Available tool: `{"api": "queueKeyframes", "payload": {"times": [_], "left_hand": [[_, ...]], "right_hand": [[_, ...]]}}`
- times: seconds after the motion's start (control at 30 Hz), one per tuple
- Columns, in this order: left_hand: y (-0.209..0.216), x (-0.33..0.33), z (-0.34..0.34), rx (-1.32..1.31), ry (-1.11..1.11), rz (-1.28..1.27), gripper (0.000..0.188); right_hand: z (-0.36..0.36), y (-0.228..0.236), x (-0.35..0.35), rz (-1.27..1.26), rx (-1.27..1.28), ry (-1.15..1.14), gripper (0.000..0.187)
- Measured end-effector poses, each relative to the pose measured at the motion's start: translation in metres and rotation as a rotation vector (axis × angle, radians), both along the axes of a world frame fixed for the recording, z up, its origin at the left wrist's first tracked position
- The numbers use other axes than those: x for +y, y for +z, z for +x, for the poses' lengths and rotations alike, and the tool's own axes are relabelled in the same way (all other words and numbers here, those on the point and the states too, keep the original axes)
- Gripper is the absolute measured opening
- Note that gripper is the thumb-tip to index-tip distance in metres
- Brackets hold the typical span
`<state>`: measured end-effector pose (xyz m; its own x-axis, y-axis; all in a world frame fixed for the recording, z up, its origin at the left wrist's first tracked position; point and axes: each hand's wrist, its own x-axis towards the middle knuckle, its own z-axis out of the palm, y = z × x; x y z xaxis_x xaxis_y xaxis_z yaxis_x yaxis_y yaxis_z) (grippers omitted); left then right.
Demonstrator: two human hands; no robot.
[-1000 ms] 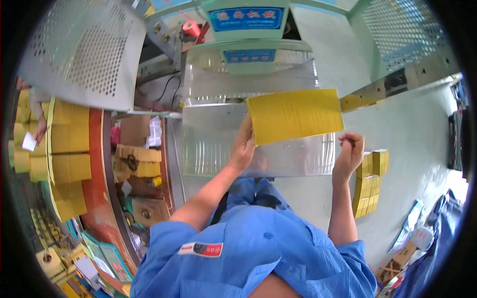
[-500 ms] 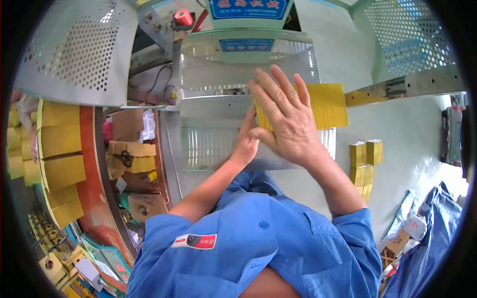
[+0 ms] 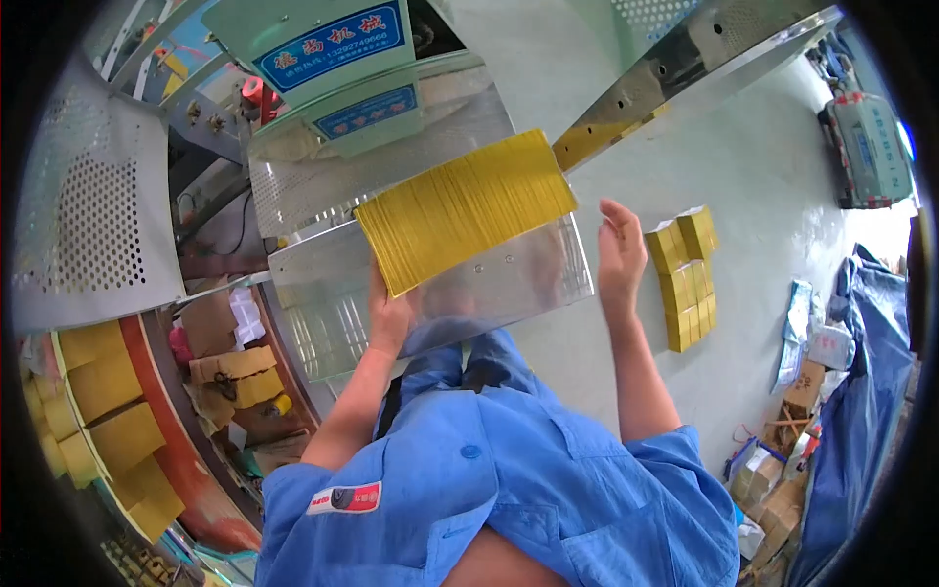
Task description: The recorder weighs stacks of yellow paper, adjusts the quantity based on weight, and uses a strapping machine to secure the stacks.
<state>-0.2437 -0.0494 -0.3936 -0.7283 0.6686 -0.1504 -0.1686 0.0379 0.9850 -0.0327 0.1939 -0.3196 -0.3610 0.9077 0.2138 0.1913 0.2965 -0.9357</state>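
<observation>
A long stack of yellow paper sheets (image 3: 468,207), its edges showing as fine lines, lies slantwise across a shiny metal table (image 3: 528,269). My left hand (image 3: 389,315) grips the stack's near left corner; its fingers are partly hidden by the paper. Off the stack's right end, my right hand (image 3: 622,256) is raised in the air with fingers extended close together, holding nothing and apart from the paper.
A green machine front (image 3: 313,59) with a blue sign stands beyond the table. Perforated metal guards (image 3: 93,205) and a metal beam (image 3: 675,88) flank it. Yellow bundles (image 3: 690,293) stand on the floor at right, near a blue tarp (image 3: 846,421). Yellow stacks (image 3: 122,440) sit at left.
My right hand has come off the top of the yellow stack and moved out to the right. My left hand stays at the left end. The view has turned, so the table now appears slanted.
</observation>
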Motion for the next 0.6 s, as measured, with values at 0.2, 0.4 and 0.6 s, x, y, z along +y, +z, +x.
{"api": "queueKeyframes", "payload": {"times": [0.2,0.4,0.6], "left_hand": [[-0.006,0.009,0.006,0.176,0.151,-0.014,0.038],[0.028,0.01,0.01,0.182,0.127,-0.12,0.034],[0.093,-0.018,0.004,0.307,0.073,-0.24,0.04]], "right_hand": [[-0.017,-0.028,0.018,-0.342,-0.02,0.307,0.041],[-0.03,-0.05,0.012,-0.258,0.029,0.412,0.042],[-0.037,0.021,0.011,-0.157,-0.117,0.6,0.03]]}}
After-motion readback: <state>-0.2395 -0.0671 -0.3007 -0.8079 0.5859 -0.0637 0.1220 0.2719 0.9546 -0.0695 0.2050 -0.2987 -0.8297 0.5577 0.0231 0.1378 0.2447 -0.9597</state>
